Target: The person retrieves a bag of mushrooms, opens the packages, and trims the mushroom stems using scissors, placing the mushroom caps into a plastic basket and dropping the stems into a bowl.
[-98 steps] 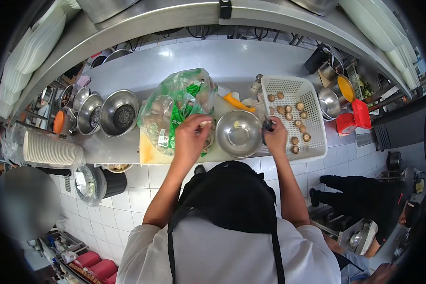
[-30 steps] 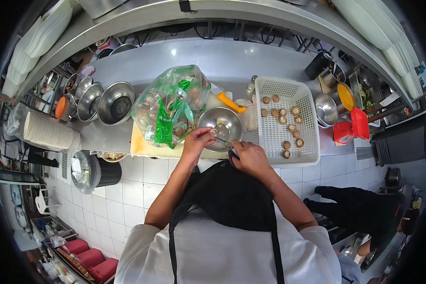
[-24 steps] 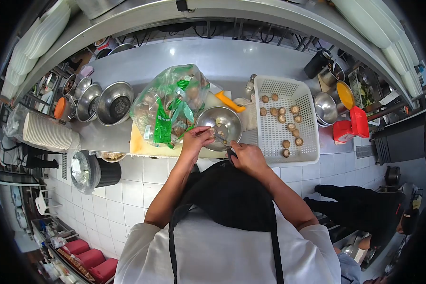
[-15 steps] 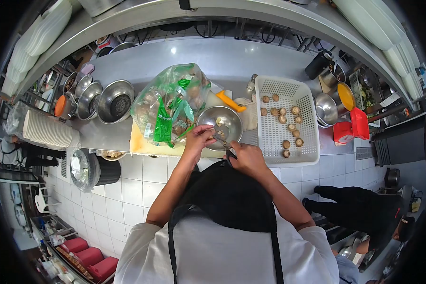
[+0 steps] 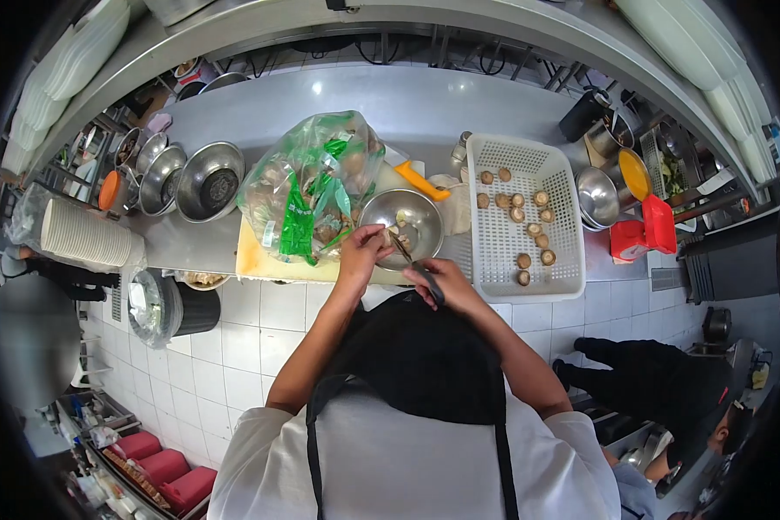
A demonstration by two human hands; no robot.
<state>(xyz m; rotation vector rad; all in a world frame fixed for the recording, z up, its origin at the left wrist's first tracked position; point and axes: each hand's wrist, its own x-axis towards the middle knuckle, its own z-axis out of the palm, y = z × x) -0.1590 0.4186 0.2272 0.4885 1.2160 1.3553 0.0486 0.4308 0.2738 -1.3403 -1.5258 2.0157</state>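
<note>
My right hand (image 5: 438, 282) is wrapped round the dark handles of a pair of scissors (image 5: 426, 282), whose blades point up-left over a metal bowl (image 5: 428, 217). Small pale pieces lie in the bowl. At the bowl's left edge my left hand (image 5: 364, 249) is closed in a pinch by the blade tips; what it holds is too small and hidden to name. A clear and green plastic bag (image 5: 296, 217) of mushrooms stands left of the bowl on a cutting board (image 5: 256, 263). To the right, a white perforated basket (image 5: 570, 279) holds several brown mushrooms (image 5: 541, 198).
A yellow-handled tool (image 5: 421, 182) and a cloth (image 5: 455, 212) lie behind the bowl. Metal bowls (image 5: 210, 182) and stacked containers (image 5: 87, 241) are at left, a red box (image 5: 628, 240) at right. A bin (image 5: 198, 312) stands below. A person in black (image 5: 659, 381) is at lower right.
Since the earliest frame, my hands have come together over the bowl, with the scissors brought over from the right. In the latest frames the scissors have turned and their handles show more.
</note>
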